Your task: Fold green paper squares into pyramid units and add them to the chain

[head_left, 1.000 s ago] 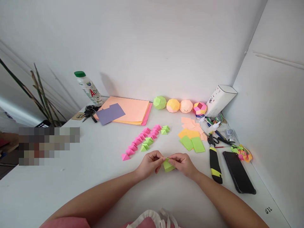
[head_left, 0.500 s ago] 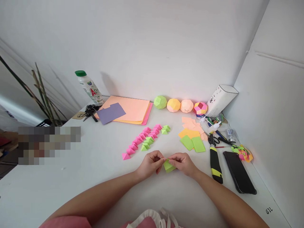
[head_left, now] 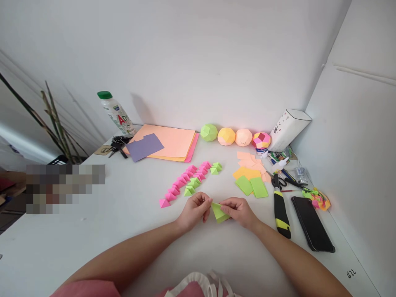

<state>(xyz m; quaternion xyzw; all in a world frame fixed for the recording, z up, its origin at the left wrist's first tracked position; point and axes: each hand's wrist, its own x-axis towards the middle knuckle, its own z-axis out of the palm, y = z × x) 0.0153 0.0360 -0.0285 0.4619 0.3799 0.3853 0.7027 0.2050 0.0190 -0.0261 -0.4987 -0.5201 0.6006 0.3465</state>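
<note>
White bottle point(head_left: 116, 113), rear left: large red letters "AD" are legible on its label; the small blue logo above them is too small to read. Table point(head_left: 123, 214), near right corner: a dark handwritten mark point(head_left: 350, 273) of about three characters, possibly "422", reading uncertain. Small marks on the peach paper ball point(head_left: 243, 137) and dark print on the white box point(head_left: 287, 128) are illegible.

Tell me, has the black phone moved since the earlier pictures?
No. The black phone keeps its place right beside the utility knife, same gap.
</note>
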